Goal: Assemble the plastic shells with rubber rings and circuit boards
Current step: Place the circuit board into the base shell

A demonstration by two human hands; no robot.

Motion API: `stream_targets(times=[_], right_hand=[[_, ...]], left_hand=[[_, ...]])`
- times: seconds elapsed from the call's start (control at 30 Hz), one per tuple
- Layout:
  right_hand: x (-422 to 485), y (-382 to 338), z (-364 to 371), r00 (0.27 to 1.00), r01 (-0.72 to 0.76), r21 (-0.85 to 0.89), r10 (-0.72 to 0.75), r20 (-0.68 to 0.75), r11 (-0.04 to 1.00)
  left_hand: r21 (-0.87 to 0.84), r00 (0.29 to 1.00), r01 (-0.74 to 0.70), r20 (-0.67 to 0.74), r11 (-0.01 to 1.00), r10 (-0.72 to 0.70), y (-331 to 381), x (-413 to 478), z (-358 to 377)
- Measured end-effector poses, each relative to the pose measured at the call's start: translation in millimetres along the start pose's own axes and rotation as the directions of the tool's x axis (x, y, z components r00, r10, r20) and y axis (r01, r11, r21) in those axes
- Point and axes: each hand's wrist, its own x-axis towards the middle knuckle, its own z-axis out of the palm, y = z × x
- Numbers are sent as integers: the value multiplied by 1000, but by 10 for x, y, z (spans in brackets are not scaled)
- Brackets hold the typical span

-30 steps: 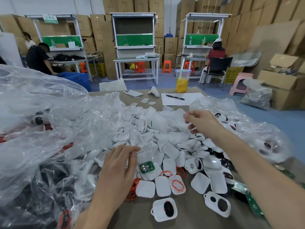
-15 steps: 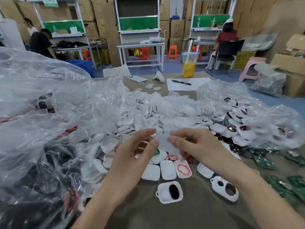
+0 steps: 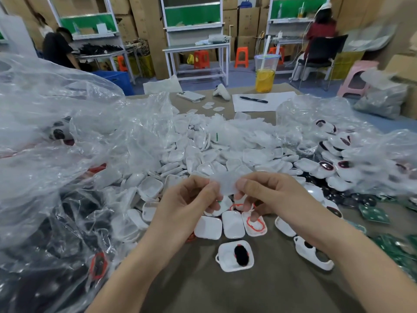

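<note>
Two pinches: left grip (image 3: 187, 199) and right grip (image 3: 266, 195) each nip edge of thin translucent piece (image 3: 225, 182), held above ringed shell (image 3: 259, 229) on tabletop (image 3: 225, 290). Likely risk: uneven pull tears or drops flimsy piece into white shell pile (image 3: 203, 159), hard to find.

Both your hands pinch a translucent white piece (image 3: 225, 182)
Your left hand (image 3: 187, 206) and right hand (image 3: 270, 195) hold it above white shells (image 3: 203, 154) heaped on the counter (image 3: 225, 290); an orange-ringed shell (image 3: 256, 225) lies below
</note>
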Motion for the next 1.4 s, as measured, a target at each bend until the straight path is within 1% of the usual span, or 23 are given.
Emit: stream_targets(times=[0.17,0.27,0.43,0.67,0.83,0.9,1.07,1.17,1.3,1.4], right_hand=[[11,23,-3,1000,-9,-1,9,4,1000],[9,26,26,1000,18,-8,-18,15,1000],[6,69,44,996,85,-146,-80,42,986],[-31,94,56,995,92,-288,-76,65,953],[-24,101,75,992,128,-296,-120,47,946],[-31,92,66,992,124,-301,-113,52,946],[-38,72,65,993,119,-310,-108,55,943],[-36,60,74,993,117,-266,-115,24,957],[-29,44,71,989,127,-92,-133,-61,988],[-38,33,94,994,101,-49,-103,-41,994]], left_hand=[[23,1000,-6,20,1000,6,18,-11,-21],[71,1000,-7,29,997,5,27,-30,-7],[118,999,-23,45,993,18,13,-76,56],[101,996,-86,-28,991,90,24,-106,88],[189,992,-122,6,974,123,-14,-126,68],[221,991,-134,5,966,136,-30,-114,58],[224,982,-178,-29,958,189,-27,-100,42],[217,984,-168,-27,962,178,-35,-100,51],[153,988,-150,-9,977,154,-44,-98,66],[109,989,-142,-30,984,146,-49,-89,77]])
